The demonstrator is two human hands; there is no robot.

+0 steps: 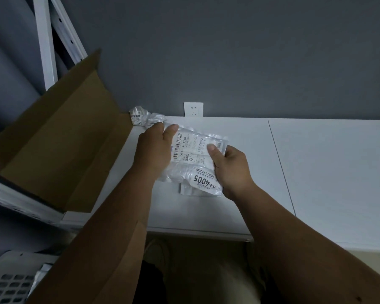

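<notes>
A crinkled clear plastic parcel bag (194, 154) with white shipping labels and barcodes is held just above the white table (316, 163). My left hand (155, 148) grips its left edge, thumb on top. My right hand (230, 167) pinches its right side, with the thumb pressed on the label. A label reading 4005 shows at the bag's near end. A second flat packet (187, 190) lies on the table under the bag, mostly hidden.
An open brown cardboard box (59, 145) sits tilted at the left on a white shelf frame (45, 44). A crumpled plastic wrapper (145, 118) lies at the table's back edge. A wall socket (193, 109) is behind. A white perforated basket (9, 281) stands lower left.
</notes>
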